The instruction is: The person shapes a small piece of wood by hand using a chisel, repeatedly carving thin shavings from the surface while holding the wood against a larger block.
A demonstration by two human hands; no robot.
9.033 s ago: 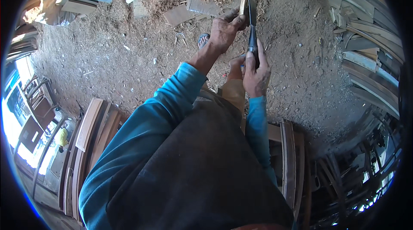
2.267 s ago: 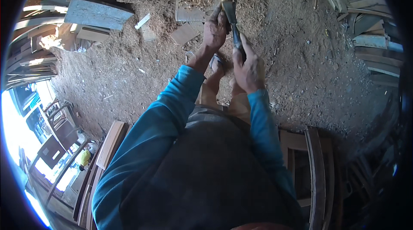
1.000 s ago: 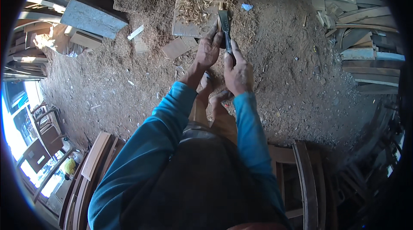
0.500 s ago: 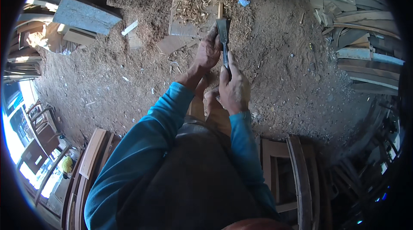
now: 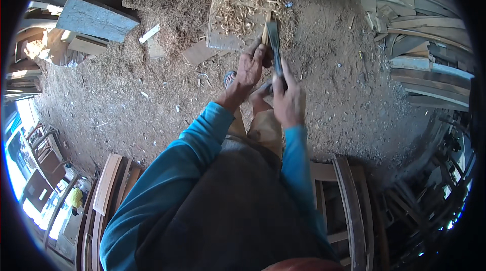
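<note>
My right hand (image 5: 290, 101) is wrapped around the dark handle of a broad chisel (image 5: 273, 35), whose wide grey blade points away from me. Beside the blade, my left hand (image 5: 248, 70) pinches a thin wooden strip (image 5: 266, 34). The strip's far end lies over a wooden block (image 5: 223, 41) strewn with curled shavings (image 5: 240, 10). Blade and strip lie side by side and seem to touch along the strip's right side. The near end of the strip is hidden by my left fingers.
A pale plank (image 5: 96, 17) leans on scrap wood at the left. Stacked curved boards (image 5: 430, 71) line the right side. Wooden frames (image 5: 347, 205) stand close by me at the lower right. Sawdust and wood scraps cover the dirt floor (image 5: 344, 109).
Both hands have shifted slightly right in the view, the right one also lower. The chisel blade has moved right and down, baring more of the wooden strip beside it.
</note>
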